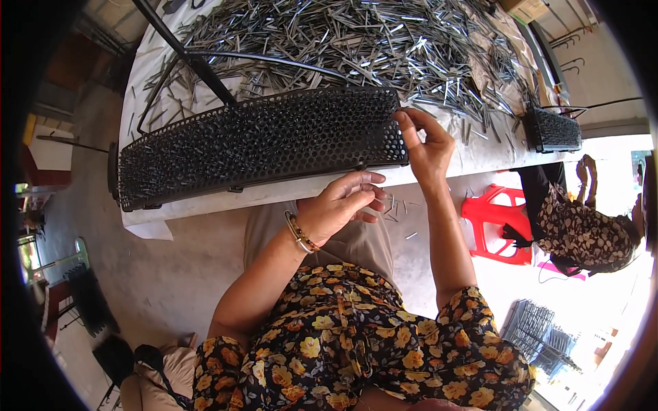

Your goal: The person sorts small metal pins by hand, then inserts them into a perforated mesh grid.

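Observation:
A long black perforated metal panel (pixel 274 130) lies along the near edge of the white-covered table, with short thin metal pieces standing in many of its holes. Bare holes show toward its right end. My right hand (pixel 428 144) is at that right end, thumb and fingers pinched together; whatever is between them is too small to make out. Below the panel's front edge hovers my left hand (pixel 345 202), its fingers loosely curled and apart, with nothing visible in them. A large heap of thin dark metal strips (pixel 356 44) spreads across the table behind the panel.
Black metal bars (pixel 199 68) rise behind the panel. A similar smaller-looking panel (pixel 554 130) lies at the table's right end, near another person (pixel 582 219) beside a red plastic stool (pixel 497 222). Someone's legs (pixel 168 377) show lower left. Stacked dark racks (pixel 538 335) stand lower right.

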Motion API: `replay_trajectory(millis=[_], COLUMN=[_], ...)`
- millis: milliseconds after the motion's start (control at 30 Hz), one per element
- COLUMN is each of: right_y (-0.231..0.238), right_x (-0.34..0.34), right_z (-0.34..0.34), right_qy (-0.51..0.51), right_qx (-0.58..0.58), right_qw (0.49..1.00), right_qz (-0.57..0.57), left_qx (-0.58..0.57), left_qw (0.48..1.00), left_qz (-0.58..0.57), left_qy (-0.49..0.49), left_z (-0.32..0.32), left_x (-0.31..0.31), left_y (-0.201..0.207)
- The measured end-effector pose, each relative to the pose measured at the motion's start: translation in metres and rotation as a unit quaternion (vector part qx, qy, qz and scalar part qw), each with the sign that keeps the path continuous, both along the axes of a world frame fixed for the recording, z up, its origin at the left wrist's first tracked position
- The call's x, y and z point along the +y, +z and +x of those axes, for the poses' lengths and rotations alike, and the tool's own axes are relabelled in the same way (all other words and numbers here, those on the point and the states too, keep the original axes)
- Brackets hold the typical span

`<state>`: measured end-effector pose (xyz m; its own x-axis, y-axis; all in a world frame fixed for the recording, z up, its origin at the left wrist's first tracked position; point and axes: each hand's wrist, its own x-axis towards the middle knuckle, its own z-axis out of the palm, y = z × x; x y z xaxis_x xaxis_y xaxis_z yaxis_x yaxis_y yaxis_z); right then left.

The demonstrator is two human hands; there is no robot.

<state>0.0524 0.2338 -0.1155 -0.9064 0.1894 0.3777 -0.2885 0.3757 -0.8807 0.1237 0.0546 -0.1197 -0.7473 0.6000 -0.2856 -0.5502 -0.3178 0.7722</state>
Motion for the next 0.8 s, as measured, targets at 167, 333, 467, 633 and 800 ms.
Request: replay_trajectory(millis=[167, 333, 467, 633, 800], right_y=[-0.022, -0.020, -0.016, -0.022, -0.020], right_x=[0.001, -0.006, -0.005, -0.004, 0.001], right_z=[-0.005, -0.005, -0.004, -0.007, -0.008], right_qy=[-0.010, 0.015, 0.004, -0.017, 0.002], right_qx=[0.037, 0.090, 0.081, 0.122, 0.115], right_qw=[0.997, 0.988, 0.986, 0.970, 0.973], right_qz=[0.061, 0.127, 0.149, 0.210, 0.201], left_qx=[0.013, 0.014, 0.020, 0.052, 0.139], left_qw=[1.000, 0.999, 0.999, 0.996, 0.982], left_qz=[-0.022, -0.034, -0.041, -0.066, -0.128], left_qy=[0.002, 0.007, -0.003, 0.009, 0.030], left_z=[-0.001, -0.002, -0.009, -0.032, -0.072], left_x=[-0.005, -0.005, -0.006, -0.013, -0.013], left_y=[0.003, 0.003, 0.011, 0.034, 0.068])
